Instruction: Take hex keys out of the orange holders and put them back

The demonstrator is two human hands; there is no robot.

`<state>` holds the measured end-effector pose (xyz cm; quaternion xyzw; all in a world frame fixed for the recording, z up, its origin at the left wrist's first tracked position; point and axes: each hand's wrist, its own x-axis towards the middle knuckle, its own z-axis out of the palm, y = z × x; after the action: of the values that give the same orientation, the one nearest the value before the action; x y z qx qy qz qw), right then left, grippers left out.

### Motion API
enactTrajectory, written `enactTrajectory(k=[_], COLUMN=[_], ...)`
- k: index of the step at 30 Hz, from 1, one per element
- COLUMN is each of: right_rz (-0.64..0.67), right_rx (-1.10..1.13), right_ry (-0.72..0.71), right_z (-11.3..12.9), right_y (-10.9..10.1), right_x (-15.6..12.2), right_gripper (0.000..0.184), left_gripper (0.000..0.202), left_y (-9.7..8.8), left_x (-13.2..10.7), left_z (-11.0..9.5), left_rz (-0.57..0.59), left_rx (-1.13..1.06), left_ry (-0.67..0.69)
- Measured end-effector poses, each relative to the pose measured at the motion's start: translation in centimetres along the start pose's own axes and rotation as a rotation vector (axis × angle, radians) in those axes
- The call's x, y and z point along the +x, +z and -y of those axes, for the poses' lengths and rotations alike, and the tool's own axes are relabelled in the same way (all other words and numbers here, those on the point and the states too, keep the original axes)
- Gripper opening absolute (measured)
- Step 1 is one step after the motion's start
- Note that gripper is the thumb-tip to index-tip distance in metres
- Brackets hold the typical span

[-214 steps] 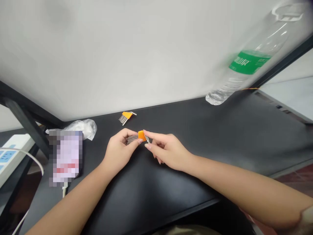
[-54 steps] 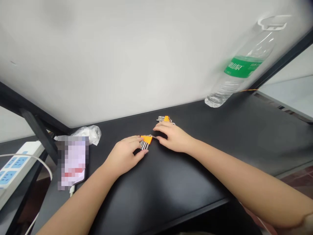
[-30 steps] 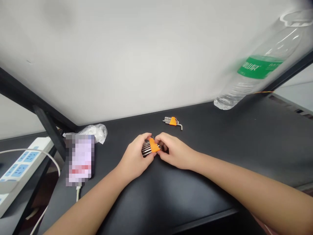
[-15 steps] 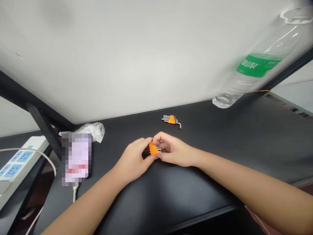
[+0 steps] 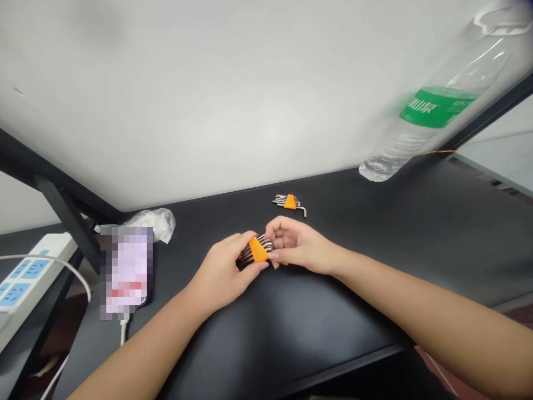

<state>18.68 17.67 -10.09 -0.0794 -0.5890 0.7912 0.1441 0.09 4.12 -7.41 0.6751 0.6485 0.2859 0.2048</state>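
An orange holder with several silver hex keys (image 5: 259,249) is gripped between the thumb and fingers of my left hand (image 5: 227,270), low over the black table. My right hand (image 5: 297,244) is closed at the bent ends of these keys, its thumb and fingertips against one of them. Part of the keys' long ends is hidden behind my left fingers. Beyond my hands lies a second orange hex key set (image 5: 290,202) on the table, one of its keys sticking out farther to the right.
A large clear bottle with a green label (image 5: 437,108) stands at the back right by the white wall. On the left are a blurred-out phone (image 5: 127,272) with a white cable, a crumpled plastic bag (image 5: 162,223) and a white power strip (image 5: 31,272). The black table (image 5: 395,239) runs along the wall.
My right hand has shifted slightly up and right, and more of the keys' bent ends shows between my hands. My left hand keeps its hold on the orange holder.
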Motion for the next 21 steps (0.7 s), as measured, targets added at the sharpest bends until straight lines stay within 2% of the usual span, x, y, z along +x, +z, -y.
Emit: enactTrajectory(k=[6,11,15,21], right_rz=[-0.055,0.031,-0.002,-0.068], right_rx=[0.003,-0.052,-0.069,0.051], right_ry=[0.019,0.137,0.108,0.048], right_z=[0.02,0.16,0.15,0.10], right_y=[0.06,-0.28,-0.10,-0.04], right_x=[-0.03,0.14,0.18,0.10], right_gripper=[0.036,0.046,0.044,0.034], left_gripper=[0.023,0.020,0.019,0.018], left_y=[-0.13,0.08,-0.09,-0.49], left_x=[0.08,0.22,0.26,0.24], left_z=[0.24,0.49,0.40,0.38], left_rz=[0.022,0.065,0.083,0.089], left_rx=[0.038,0.057,0.050,0.020], left_ry=[0.003,0.039,0.045,0.045])
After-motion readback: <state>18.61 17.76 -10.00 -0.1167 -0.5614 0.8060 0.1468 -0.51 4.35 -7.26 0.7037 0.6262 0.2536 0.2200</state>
